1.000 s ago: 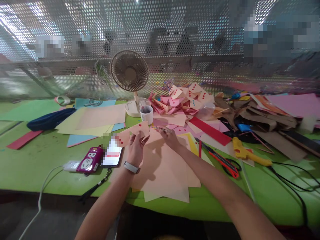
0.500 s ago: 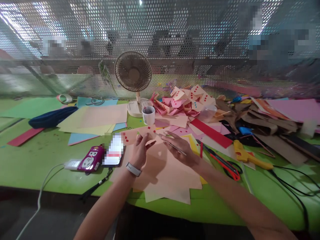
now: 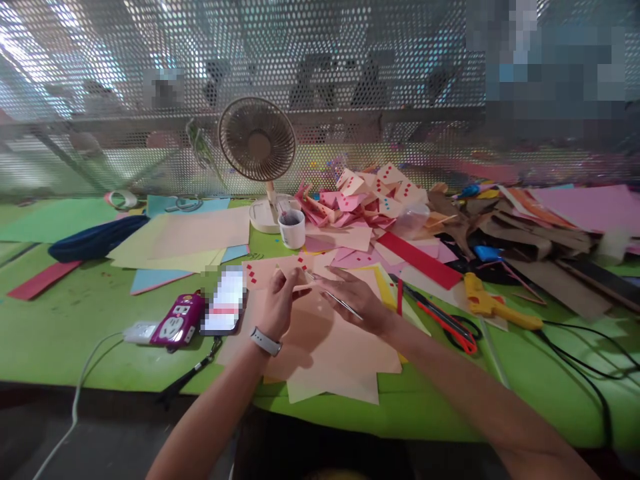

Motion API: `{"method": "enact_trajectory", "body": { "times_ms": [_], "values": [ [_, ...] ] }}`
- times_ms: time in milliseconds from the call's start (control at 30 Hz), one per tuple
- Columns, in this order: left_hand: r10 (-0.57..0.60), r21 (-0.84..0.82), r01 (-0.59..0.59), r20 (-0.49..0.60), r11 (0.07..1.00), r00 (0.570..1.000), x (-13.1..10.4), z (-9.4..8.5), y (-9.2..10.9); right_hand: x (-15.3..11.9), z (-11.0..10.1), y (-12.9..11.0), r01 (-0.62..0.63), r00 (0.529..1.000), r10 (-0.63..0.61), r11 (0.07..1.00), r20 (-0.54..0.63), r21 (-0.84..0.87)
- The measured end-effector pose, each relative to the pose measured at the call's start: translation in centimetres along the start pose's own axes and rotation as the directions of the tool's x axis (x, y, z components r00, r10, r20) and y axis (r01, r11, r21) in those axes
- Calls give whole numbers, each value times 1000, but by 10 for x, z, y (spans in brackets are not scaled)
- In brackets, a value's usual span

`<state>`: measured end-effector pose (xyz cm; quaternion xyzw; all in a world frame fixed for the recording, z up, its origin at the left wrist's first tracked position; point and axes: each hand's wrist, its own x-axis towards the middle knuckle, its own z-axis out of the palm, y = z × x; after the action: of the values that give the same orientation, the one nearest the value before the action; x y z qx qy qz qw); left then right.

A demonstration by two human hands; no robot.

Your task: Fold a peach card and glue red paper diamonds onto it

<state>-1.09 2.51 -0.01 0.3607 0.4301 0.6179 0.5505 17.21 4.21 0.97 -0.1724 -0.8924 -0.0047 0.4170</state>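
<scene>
My left hand, with a pale watch band at the wrist, pinches a small folded piece of peach paper. A red diamond shows at that paper's upper edge. My right hand grips slim silver tweezers, their tip pointing left at the folded paper. Whether the tip touches the paper I cannot tell. Behind the left hand lies a peach strip with red diamonds. Under both hands are stacked peach sheets.
A phone and a purple socket block lie left. Behind stand a white cup, a fan and a heap of folded papers. To the right are a cutter and a yellow glue gun.
The folded paper in my left hand has tipped flatter. My right hand has shifted slightly left with the tweezers, and the whole view has moved a little.
</scene>
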Motion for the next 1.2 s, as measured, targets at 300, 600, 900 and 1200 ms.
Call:
{"method": "enact_trajectory", "body": {
  "times_ms": [300,600,900,1200],
  "values": [
    [77,102,-75,-17,992,997,-2,0,6,11,-18,-3,31,996,-32,999,86,13],
    [42,89,-43,13,995,999,-3,1,6,15,-18,-5,96,995,-95,995,42,-22],
    [75,124,-77,20,989,997,-2,-1,4,16,-21,-5,113,993,-111,992,42,-61],
    [38,52,-39,21,998,999,-3,2,6,16,-19,-3,126,991,-123,990,46,-66]
  ]
}}
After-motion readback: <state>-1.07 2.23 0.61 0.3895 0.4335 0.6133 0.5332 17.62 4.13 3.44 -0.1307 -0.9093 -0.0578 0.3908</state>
